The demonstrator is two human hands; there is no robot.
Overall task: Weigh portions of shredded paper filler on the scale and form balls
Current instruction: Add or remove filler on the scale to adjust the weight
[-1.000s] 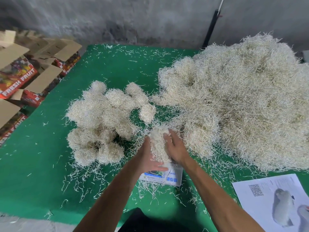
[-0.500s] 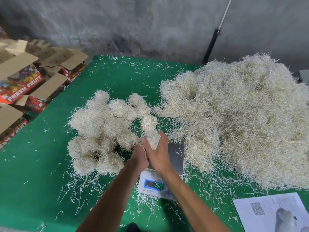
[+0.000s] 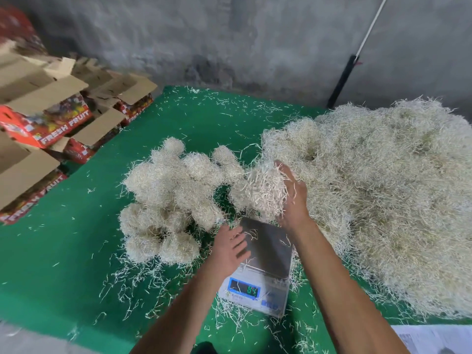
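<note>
A small digital scale (image 3: 265, 254) with a steel pan and a lit display sits on the green table (image 3: 63, 251); its pan is bare apart from a few strands. My right hand (image 3: 292, 198) holds a clump of shredded paper (image 3: 263, 190) just beyond the scale's far edge, fingers wrapped around its right side. My left hand (image 3: 229, 247) hovers open, fingers spread, over the scale's left edge. Several finished paper balls (image 3: 176, 198) lie clustered to the left. A large loose heap of shredded paper (image 3: 383, 200) fills the right.
Open cardboard fruit boxes (image 3: 48, 118) are stacked off the table's left side. A printed sheet (image 3: 434, 338) lies at the bottom right corner. A grey wall with a black pole (image 3: 342, 80) stands behind. Loose strands litter the green surface near the scale.
Both hands were pressing a clump together over the scale. Now my left hand has let go and dropped back, while my right hand carries the clump up and away toward the balls.
</note>
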